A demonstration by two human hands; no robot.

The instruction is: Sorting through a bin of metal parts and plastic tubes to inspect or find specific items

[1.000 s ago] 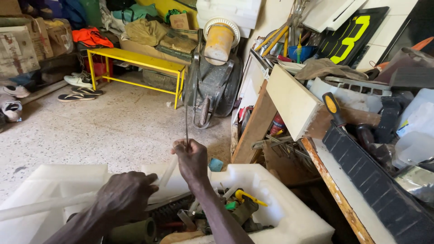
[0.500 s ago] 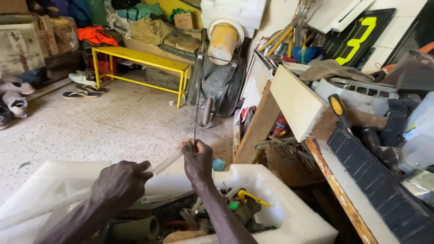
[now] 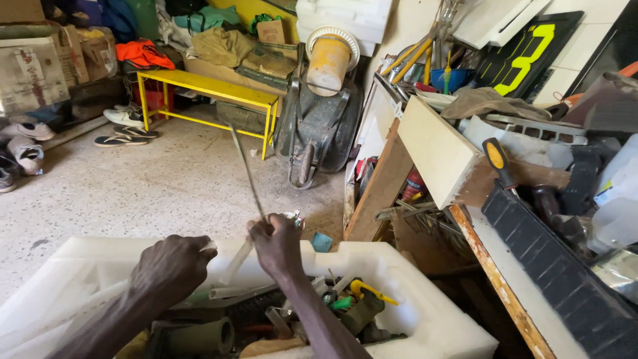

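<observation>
Your right hand [image 3: 276,244] is closed around the bottom end of a thin metal rod [image 3: 247,171] rising above it; long and whippy, so grip low and firmly. Your left hand [image 3: 174,266], beside it, is curled around a white tube [image 3: 234,264] over the white tub [image 3: 425,292].

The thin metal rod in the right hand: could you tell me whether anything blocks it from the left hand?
Nothing visible does. The right hand grips the thin metal rod low down; the left hand holds a white tube beside it, over the white tub.
</observation>
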